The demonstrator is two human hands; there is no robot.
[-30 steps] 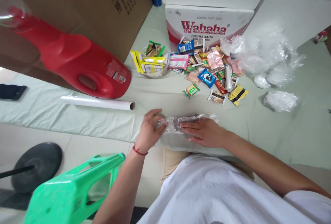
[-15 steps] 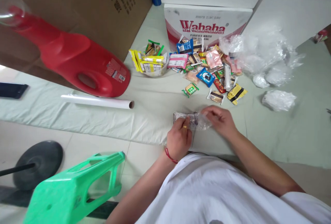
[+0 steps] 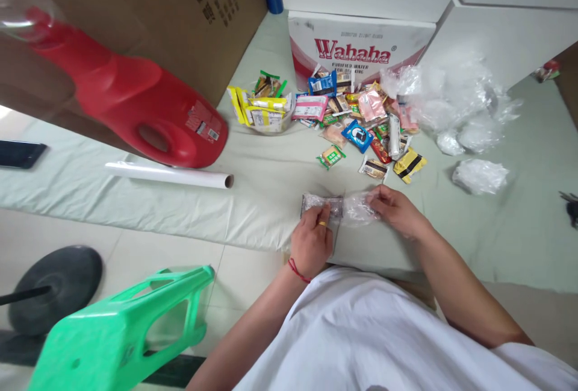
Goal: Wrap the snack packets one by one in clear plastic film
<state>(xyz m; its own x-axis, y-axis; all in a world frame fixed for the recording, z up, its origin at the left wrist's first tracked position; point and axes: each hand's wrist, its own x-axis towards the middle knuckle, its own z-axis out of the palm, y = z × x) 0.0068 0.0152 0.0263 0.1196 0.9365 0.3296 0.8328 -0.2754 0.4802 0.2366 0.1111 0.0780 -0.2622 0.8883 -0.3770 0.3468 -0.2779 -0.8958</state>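
Fingers of our left hand (image 3: 312,240) are pressing down on a dark packet (image 3: 335,206), which is lying straight ahead of us, near the table's edge. Our right hand (image 3: 400,210), at three o'clock from it, is pinching clear film (image 3: 359,209) between thumb and fingers. We are judging the work partway along: film is already covering much of the packet, while a tail is reaching past it, not yet lying flat. Snacks (image 3: 361,132) are lying loose at one o'clock, plastic bundles (image 3: 460,108) at two.
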